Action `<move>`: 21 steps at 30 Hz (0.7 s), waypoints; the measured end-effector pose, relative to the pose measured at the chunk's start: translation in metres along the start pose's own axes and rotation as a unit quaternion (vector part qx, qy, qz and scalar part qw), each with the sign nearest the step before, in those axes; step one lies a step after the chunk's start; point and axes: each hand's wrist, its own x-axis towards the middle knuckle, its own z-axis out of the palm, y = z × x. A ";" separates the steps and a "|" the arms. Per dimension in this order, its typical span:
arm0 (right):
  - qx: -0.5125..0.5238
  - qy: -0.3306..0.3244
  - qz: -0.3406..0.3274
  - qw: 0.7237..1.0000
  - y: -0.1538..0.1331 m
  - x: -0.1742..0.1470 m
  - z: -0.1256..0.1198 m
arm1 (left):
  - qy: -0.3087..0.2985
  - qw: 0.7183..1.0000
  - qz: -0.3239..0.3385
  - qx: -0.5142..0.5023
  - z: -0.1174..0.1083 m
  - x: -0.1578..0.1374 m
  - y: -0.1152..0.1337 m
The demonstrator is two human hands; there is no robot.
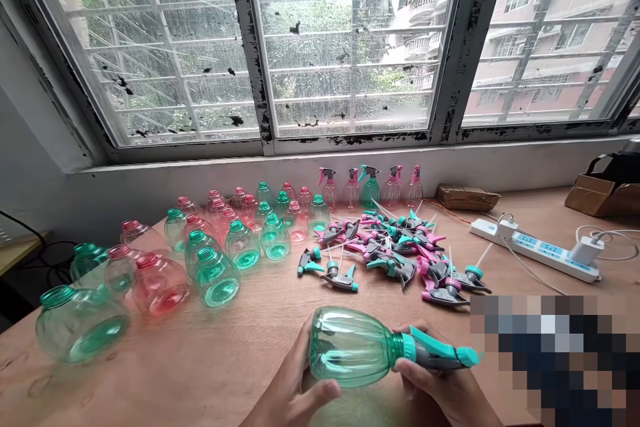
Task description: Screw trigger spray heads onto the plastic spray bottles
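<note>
A green see-through spray bottle (353,347) lies sideways in the air above the near part of the table, its base to the left. My left hand (305,380) cups the base end, the thumb along the lower side. At the neck, my right hand (435,380) is closed around the collar and the grey and teal trigger sprayer head (440,350), which sits on the bottle mouth. Some fingers of both hands are hidden behind the bottle. Just beyond lies a pile of loose trigger sprayer heads (395,260) in grey, pink and teal.
Open green bottles (217,280) and red bottles (160,287) crowd the left and back. Several bottles with heads (370,190) stand by the wall. A white power strip (535,250) with cords, a brown packet (467,198) and a cardboard box (600,190) lie right. A blurred patch covers the lower right.
</note>
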 end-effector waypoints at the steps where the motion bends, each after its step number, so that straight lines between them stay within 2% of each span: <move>1: -0.004 0.002 -0.001 1.000 0.000 0.000 0.000 | 0.001 1.000 -0.001 0.004 0.000 0.000 0.000; 10: -0.012 0.022 0.011 1.000 -0.002 -0.001 0.003 | 0.020 1.000 -0.014 -0.007 0.009 -0.004 0.017; 21: -0.035 0.019 -0.003 0.999 0.000 0.000 0.000 | 0.015 0.999 0.004 0.028 0.002 0.000 0.006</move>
